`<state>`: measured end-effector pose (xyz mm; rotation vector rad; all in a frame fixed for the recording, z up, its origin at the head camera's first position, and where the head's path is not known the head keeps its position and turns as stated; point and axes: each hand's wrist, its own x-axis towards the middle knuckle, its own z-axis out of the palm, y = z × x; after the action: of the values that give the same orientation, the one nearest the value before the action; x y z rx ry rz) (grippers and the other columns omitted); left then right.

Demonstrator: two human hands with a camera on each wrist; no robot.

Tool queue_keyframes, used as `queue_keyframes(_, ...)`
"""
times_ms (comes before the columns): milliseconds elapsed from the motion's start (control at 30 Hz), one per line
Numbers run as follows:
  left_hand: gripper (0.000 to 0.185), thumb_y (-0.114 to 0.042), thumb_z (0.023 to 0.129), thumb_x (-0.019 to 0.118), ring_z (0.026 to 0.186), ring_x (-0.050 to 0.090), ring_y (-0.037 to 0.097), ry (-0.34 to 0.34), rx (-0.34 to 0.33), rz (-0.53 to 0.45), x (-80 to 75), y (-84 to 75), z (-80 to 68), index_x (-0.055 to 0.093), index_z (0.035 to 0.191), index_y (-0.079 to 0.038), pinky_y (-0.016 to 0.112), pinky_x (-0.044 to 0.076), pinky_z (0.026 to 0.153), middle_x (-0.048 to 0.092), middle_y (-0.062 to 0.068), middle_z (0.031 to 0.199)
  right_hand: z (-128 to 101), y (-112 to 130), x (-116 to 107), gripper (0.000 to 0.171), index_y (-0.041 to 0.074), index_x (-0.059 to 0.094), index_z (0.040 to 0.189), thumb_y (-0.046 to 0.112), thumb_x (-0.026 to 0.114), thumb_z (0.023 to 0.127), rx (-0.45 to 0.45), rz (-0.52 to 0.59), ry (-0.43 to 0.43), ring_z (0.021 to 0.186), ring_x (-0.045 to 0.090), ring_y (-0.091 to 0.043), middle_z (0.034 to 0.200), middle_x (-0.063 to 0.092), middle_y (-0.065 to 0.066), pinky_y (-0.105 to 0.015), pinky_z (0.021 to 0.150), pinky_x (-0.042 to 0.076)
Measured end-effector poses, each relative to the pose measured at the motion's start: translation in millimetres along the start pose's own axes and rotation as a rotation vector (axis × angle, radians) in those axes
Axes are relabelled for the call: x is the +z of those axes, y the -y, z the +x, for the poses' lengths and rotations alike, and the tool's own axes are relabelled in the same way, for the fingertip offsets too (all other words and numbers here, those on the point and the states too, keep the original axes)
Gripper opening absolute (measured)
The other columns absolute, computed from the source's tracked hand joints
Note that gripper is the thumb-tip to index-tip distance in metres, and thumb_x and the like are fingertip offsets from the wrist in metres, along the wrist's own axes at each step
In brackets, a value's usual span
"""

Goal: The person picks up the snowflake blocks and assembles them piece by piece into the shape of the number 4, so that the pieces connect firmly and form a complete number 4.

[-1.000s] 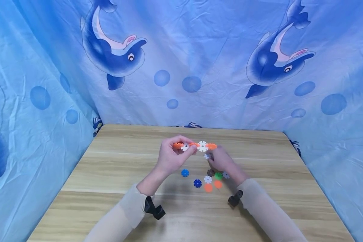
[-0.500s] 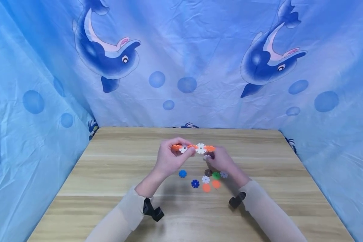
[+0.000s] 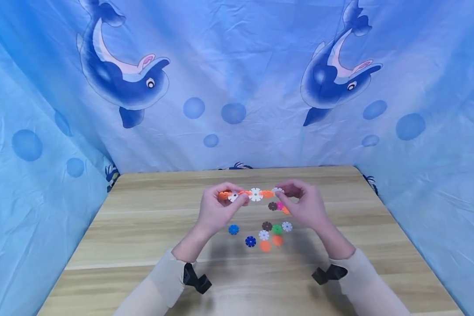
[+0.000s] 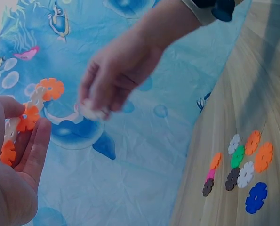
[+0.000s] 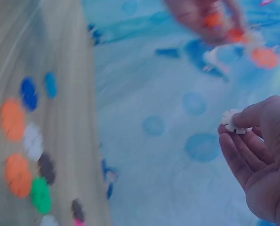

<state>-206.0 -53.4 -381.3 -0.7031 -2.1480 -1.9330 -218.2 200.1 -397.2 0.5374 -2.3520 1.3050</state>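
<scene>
My left hand [image 3: 215,210] holds a chain of interlocked orange and white plastic snowflake discs [image 3: 255,195] above the table, gripped near its left part. Part of the chain is hidden behind the thumb and fingers. Between thumb and fingertips, my right hand [image 3: 307,205] pinches a single white snowflake disc [image 5: 230,121]. In the head view, this disc is right by the orange disc [image 3: 267,194] at the chain's right end. The left wrist view shows the right hand blurred, apart from the chain's orange end disc [image 4: 53,89].
Loose snowflake discs lie on the wooden table below the hands. They include a dark blue disc [image 3: 250,241], a lighter blue disc [image 3: 233,229], a green disc [image 3: 277,229], a pink disc [image 3: 280,205] and a brown disc [image 3: 272,206]. A blue dolphin-print curtain [image 3: 237,145] surrounds the table.
My right hand has lifted and turned, bringing the white disc up beside the chain's right end. Brown, pink and orange discs behind it now show. The left hand keeps its grip; the head view has shifted.
</scene>
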Motion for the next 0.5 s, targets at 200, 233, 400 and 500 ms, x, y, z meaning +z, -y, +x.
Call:
queue_keyframes(200,0.013,-0.02,0.089,0.075,0.077,0.077,0.016,-0.006,0.021,-0.015,2.4,-0.8,2.8,0.073,0.096,-0.009,0.033,0.056,0.048,0.076,0.016,0.09,-3,25,-14,0.016,0.011,0.074,0.102,0.011,0.077,0.086,-0.077,0.179,-0.087,0.075,0.072,-0.004,0.089,0.077,-0.009,-0.019,0.064,0.059)
queue_keyframes(233,0.012,-0.019,0.09,0.075,0.076,0.077,0.016,-0.005,0.028,-0.018,2.7,-0.7,2.9,0.073,0.096,-0.009,0.033,0.057,0.048,0.076,0.016,0.089,-3,28,-14,0.017,0.01,0.074,0.102,0.009,0.077,0.086,-0.09,0.19,-0.087,0.076,0.073,-0.004,0.09,0.077,-0.01,-0.019,0.061,0.058)
queue_keyframes(400,0.01,-0.014,0.09,0.074,0.076,0.077,0.014,-0.015,0.044,-0.042,2.5,-1.1,2.1,0.073,0.095,-0.006,0.031,0.06,0.052,0.075,0.019,0.089,-5,34,-15,0.018,0.006,0.073,0.103,0.002,0.075,0.085,-0.138,0.214,-0.091,0.077,0.074,-0.006,0.091,0.076,-0.002,-0.018,0.048,0.049)
queue_keyframes(500,0.01,-0.013,0.09,0.073,0.076,0.077,0.014,-0.023,0.04,-0.053,1.9,-2.1,1.5,0.072,0.095,-0.005,0.029,0.06,0.052,0.076,0.02,0.09,-7,36,-16,0.02,-0.002,0.071,0.104,-0.003,0.073,0.085,-0.128,0.271,-0.095,0.075,0.074,-0.009,0.09,0.075,0.005,-0.018,0.054,0.055)
